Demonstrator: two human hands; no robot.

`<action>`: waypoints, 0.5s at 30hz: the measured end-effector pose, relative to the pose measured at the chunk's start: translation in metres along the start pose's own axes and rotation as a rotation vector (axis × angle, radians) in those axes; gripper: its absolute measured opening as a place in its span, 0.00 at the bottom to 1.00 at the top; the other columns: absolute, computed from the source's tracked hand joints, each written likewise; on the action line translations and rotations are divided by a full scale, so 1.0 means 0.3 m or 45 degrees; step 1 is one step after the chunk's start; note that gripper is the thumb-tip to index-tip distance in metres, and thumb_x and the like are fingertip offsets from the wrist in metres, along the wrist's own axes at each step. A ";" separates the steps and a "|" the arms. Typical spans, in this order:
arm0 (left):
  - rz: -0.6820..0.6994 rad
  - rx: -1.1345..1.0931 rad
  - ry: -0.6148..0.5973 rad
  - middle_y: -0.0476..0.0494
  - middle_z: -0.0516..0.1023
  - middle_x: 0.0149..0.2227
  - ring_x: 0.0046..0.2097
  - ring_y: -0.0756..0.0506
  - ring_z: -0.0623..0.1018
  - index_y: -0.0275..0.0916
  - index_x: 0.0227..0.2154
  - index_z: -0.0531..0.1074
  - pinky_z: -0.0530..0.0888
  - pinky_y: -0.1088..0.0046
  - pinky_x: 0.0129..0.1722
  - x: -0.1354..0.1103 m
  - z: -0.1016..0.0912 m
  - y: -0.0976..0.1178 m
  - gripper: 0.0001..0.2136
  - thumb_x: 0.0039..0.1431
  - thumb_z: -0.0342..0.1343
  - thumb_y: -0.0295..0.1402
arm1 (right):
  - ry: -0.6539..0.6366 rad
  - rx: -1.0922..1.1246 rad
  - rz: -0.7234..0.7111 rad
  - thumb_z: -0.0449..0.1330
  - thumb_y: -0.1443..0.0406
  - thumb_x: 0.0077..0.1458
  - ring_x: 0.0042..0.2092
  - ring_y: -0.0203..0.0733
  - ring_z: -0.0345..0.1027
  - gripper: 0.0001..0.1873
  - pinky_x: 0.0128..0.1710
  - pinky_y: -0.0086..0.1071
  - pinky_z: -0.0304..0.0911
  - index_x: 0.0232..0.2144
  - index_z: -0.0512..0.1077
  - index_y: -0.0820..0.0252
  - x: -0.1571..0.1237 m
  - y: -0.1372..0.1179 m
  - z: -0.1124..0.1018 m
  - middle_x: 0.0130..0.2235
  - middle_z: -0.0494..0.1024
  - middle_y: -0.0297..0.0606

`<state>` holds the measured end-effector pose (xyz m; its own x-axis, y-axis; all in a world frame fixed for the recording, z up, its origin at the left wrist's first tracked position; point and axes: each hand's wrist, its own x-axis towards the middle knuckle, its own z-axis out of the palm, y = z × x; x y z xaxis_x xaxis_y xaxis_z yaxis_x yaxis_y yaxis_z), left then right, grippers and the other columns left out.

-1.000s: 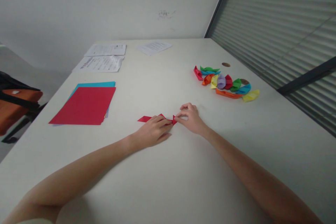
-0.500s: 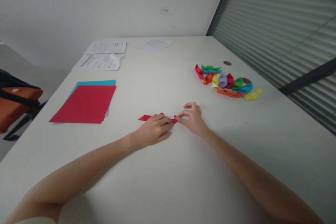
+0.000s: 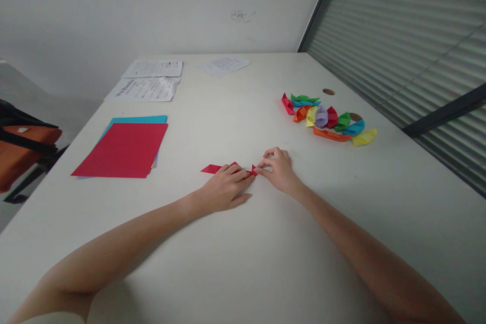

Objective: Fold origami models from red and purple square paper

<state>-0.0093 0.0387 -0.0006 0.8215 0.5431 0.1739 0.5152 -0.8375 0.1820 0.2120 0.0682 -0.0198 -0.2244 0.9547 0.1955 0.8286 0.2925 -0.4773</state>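
A folded strip of red paper [image 3: 211, 168] lies on the white table [image 3: 243, 243] in front of me. My left hand [image 3: 225, 188] rests flat on its middle, fingers together, pressing it down. My right hand [image 3: 278, 169] pinches the strip's right tip with thumb and forefinger. Only the left end and a small right corner of the paper show; the rest is under my left hand.
A stack of coloured sheets [image 3: 123, 150], red on top, lies at the left. A heap of several folded paper shapes [image 3: 326, 119] sits at the right near the blinds. Printed pages [image 3: 146, 88] lie at the far edge. An orange chair [image 3: 23, 152] stands left of the table.
Both hands stay on the red strip; my right fingers have shifted slightly at its right tip. The view rose a little after the first frame.
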 end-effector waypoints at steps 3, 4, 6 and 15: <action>-0.021 0.015 -0.020 0.35 0.72 0.50 0.51 0.37 0.68 0.34 0.59 0.63 0.67 0.57 0.48 0.002 -0.005 0.007 0.24 0.66 0.45 0.43 | -0.009 0.087 0.000 0.61 0.54 0.56 0.50 0.52 0.61 0.12 0.53 0.51 0.57 0.27 0.80 0.52 0.007 0.020 -0.012 0.45 0.69 0.42; -0.028 0.021 -0.026 0.35 0.72 0.51 0.51 0.37 0.68 0.34 0.59 0.62 0.67 0.57 0.48 0.002 -0.006 0.008 0.24 0.66 0.45 0.43 | -0.025 0.126 0.000 0.61 0.55 0.56 0.51 0.51 0.61 0.12 0.53 0.50 0.57 0.27 0.80 0.52 0.008 0.027 -0.015 0.45 0.68 0.42; -0.033 0.031 -0.036 0.36 0.72 0.51 0.51 0.37 0.68 0.34 0.59 0.62 0.67 0.56 0.48 0.002 -0.005 0.010 0.24 0.66 0.44 0.43 | -0.052 0.173 0.007 0.62 0.56 0.55 0.51 0.50 0.61 0.10 0.54 0.49 0.58 0.28 0.80 0.52 0.010 0.034 -0.020 0.46 0.68 0.42; -0.027 0.029 -0.015 0.35 0.72 0.51 0.52 0.37 0.68 0.34 0.60 0.62 0.67 0.56 0.48 -0.001 0.008 0.005 0.24 0.66 0.44 0.43 | -0.010 0.059 0.042 0.66 0.56 0.51 0.52 0.52 0.60 0.07 0.54 0.52 0.55 0.26 0.79 0.50 -0.006 0.008 0.000 0.47 0.66 0.40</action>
<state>-0.0083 0.0372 -0.0027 0.8133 0.5598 0.1588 0.5376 -0.8273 0.1631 0.2144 0.0672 -0.0213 -0.2014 0.9643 0.1720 0.8112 0.2626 -0.5224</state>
